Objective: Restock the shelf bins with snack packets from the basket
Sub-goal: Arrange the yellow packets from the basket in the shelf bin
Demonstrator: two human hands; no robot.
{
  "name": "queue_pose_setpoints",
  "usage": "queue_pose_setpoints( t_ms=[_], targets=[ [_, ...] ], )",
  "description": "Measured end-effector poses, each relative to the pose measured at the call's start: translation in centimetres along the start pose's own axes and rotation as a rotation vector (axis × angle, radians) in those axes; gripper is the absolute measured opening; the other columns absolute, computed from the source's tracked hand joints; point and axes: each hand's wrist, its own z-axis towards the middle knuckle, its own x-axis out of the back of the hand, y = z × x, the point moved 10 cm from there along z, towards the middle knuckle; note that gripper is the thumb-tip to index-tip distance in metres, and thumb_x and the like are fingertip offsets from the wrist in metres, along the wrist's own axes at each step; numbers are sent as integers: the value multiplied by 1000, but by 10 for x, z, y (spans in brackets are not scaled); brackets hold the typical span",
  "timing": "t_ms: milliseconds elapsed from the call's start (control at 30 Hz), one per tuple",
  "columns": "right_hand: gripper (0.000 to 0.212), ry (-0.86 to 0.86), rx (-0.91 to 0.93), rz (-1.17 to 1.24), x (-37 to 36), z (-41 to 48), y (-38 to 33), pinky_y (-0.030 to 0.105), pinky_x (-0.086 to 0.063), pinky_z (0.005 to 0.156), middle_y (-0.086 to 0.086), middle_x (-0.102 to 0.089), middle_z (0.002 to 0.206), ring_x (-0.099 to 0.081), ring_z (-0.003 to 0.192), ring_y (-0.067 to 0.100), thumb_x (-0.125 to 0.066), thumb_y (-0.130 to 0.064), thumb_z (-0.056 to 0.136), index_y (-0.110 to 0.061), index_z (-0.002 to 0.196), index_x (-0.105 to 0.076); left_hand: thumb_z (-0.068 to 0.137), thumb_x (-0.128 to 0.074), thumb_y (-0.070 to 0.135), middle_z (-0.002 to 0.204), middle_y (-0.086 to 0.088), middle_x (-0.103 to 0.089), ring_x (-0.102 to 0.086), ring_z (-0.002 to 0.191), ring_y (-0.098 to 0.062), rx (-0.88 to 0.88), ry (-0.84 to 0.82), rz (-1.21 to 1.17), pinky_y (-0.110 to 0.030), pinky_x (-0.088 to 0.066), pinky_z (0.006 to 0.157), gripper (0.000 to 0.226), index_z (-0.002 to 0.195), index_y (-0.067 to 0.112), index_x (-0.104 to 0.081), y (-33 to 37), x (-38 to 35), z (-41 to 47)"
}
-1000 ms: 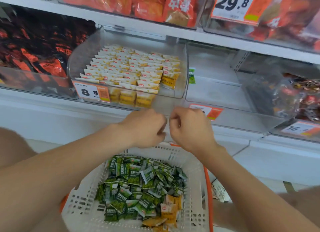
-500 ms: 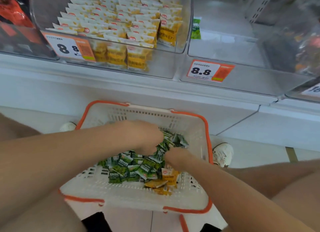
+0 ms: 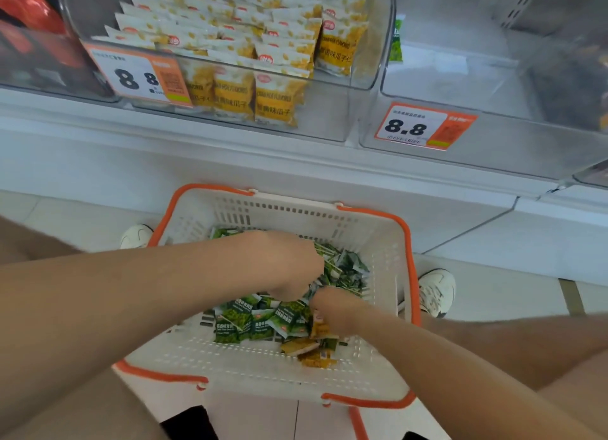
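Green snack packets (image 3: 250,321) heaped in white basket (image 3: 263,364), left hand (image 3: 289,265) and right hand (image 3: 332,311) buried among them, finger grip indiscernible, clear bin (image 3: 493,150) tagged 8.8 above.

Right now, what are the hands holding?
Both hands, left and right, dig into the green packets in the basket; the grip is hidden.

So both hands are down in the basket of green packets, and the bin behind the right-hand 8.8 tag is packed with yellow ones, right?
Not quite. In the head view that bin is almost empty; the yellow packets fill the bin left of it. Both hands, left and right, are in the basket of green packets.
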Motion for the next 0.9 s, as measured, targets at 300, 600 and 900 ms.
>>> queue_pose_setpoints(
  t_ms=[300,600,900],
  targets=[
    [25,463,-6,480,154,-66,21,39,-46,72,6,-68,91,-58,77,18,-53,-10,97,-14,117,-66,102,-61,29,81,1,-47,-49,65,-17,246,318,-79,-33,-38,53,14,95,17,-57,-38,73,-43],
    [23,995,212,699,303,-190,0,30,-53,83,-10,-71,104,-67,100,6,-63,-9,97,-24,114,-59,79,-90,37,95,-2,-78,-72,84,-17,57,625,-944,-32,-57,73,36,106,20,-74,-87,127,-103],
    [24,1402,187,749,337,-242,-7,24,-42,54,-16,-56,61,-54,54,10,-71,-34,97,-28,119,-67,88,-81,11,97,-3,-81,-76,96,-15,-114,942,-1354,-37,-63,87,28,114,19,-75,-102,153,-145]
  ],
)
